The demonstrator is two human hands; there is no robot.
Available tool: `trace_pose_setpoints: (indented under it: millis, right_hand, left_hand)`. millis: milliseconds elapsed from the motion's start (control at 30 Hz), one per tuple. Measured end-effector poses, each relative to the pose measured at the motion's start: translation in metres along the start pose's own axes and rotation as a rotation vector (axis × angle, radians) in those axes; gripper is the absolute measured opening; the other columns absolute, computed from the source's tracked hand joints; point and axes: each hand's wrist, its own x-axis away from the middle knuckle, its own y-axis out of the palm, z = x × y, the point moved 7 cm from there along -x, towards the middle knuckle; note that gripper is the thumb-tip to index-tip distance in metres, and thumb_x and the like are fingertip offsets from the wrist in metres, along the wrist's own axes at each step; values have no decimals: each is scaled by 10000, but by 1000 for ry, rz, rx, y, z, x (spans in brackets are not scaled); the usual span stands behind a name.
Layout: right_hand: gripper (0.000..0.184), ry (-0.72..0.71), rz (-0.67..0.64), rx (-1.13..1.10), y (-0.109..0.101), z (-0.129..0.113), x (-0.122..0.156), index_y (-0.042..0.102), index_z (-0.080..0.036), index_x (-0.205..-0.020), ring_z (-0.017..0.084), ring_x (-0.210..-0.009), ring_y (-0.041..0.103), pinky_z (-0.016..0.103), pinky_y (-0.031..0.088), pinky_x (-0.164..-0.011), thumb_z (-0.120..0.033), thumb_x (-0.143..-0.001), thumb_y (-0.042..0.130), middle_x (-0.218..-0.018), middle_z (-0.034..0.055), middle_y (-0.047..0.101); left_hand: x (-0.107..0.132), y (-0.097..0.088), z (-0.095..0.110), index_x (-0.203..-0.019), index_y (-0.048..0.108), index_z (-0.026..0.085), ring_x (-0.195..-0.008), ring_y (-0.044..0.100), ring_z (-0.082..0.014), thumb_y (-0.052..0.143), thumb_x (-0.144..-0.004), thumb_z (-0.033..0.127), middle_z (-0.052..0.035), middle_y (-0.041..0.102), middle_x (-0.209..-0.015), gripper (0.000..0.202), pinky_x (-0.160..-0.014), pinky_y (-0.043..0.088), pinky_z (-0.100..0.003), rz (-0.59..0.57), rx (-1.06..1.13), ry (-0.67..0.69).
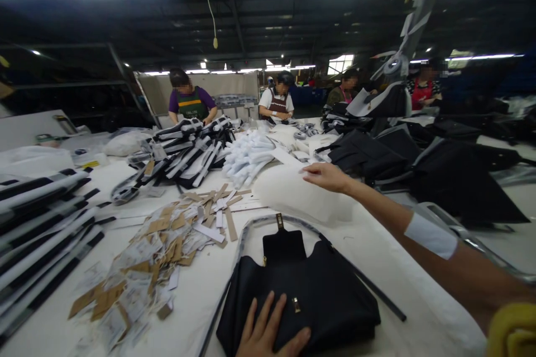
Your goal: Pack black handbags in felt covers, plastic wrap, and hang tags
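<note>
A black leather handbag (318, 284) with a gold clasp lies on the white table (201, 290) in front of me, its flap open and its strap looped around it. My left hand (268, 334) rests flat on the bag's near side, fingers spread. My right hand (324, 175) reaches forward and pinches the edge of a white sheet from a stack of white sheets (301, 192) beyond the bag.
Cardboard and paper tags (167, 245) lie scattered left of the bag. Wrapped black straps (37, 223) pile at far left, more straps (188, 153) and white wrapped pieces (249, 159) in the middle. Black bags (419, 162) crowd the right. Several people work at the far end.
</note>
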Motion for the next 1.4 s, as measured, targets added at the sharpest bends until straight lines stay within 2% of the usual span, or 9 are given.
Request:
trace_pose_setpoints:
  millis: [100, 233, 433, 567, 667, 967, 1100, 1267, 1400]
  right_hand:
    - [306, -222, -10, -111, -6, -57, 53, 723, -227, -1165, 171, -891, 661, 256, 498, -847, -339, -926, 568, -989, 48, 712]
    - [267, -466, -122, -136, 21, -120, 141, 753, -281, -1076, 164, -807, 624, 322, 480, -891, -251, -920, 539, -858, 34, 658]
    - [452, -528, -296, -12, 76, -147, 218, 644, -232, -1262, 194, -800, 587, 532, 320, -1105, -167, -824, 551, -819, 34, 630]
    - [471, -480, -311, -16, 89, -144, 228, 591, -214, -1337, 251, -1106, 569, 458, 414, -1049, -170, -874, 520, -1200, 131, 625]
    - [532, -442, -321, 44, 96, -144, 234, 491, -221, -1433, 335, -1387, 359, 485, 401, -1063, -168, -903, 498, -1544, 145, 371]
    - [490, -464, -423, 173, 104, -143, 243, 403, -352, -1481, 369, -1302, 468, 536, 418, -992, -300, -996, 445, -1576, 57, 354]
    - [522, -459, -407, 175, 107, -138, 244, 379, -360, -1492, 369, -1312, 447, 541, 399, -1001, -320, -983, 488, -1590, 51, 326]
    - [534, -439, -383, 140, 109, -136, 250, 366, -369, -1496, 356, -1343, 421, 536, 361, -1040, -331, -981, 500, -1589, 41, 331]
    - [513, -423, -384, 112, 109, -136, 251, 377, -356, -1491, 364, -1348, 418, 550, 353, -1052, -328, -991, 486, -1589, 47, 330]
  left_hand:
    - [-8, -22, 0, -1481, 340, 455, -1351, 469, -338, 636, -881, 481, -92, 438, -1521, 669, -1046, 450, -537, -64, 148, 38]
    - [-19, -34, -2, -1478, 331, 468, -1439, 327, -344, 603, -924, 308, -71, 319, -1590, 637, -1102, 356, -599, -286, 273, -74]
    - [-13, -29, 3, -1474, 384, 407, -1316, 504, -292, 587, -925, 283, -48, 514, -1464, 598, -1087, 420, -527, -381, 368, -125]
    - [-11, -27, 4, -1459, 430, 356, -1280, 540, -283, 575, -924, 274, -49, 539, -1443, 560, -1064, 457, -482, -395, 381, -125]
    - [-13, -28, 3, -1427, 463, 393, -1292, 526, -293, 594, -915, 292, -38, 532, -1449, 538, -1052, 456, -501, -398, 400, -140]
    - [-10, -25, 3, -1299, 596, 372, -1278, 537, -287, 541, -955, 344, -33, 575, -1406, 349, -1054, 436, -499, -403, 411, -160]
    - [-12, -29, 3, -1368, 534, 365, -1286, 530, -299, 575, -930, 303, -45, 542, -1441, 445, -1047, 449, -502, -418, 390, -146]
    - [-20, -68, 10, -1405, 497, 299, -1272, 538, -341, 686, -836, 228, -111, 560, -1410, 603, -1035, 467, -535, -500, 294, -121]
    - [-52, -111, 18, -1129, 656, 163, -896, 710, -285, 660, -872, 278, -133, 725, -1076, 282, -717, 606, -396, -581, 309, -104]
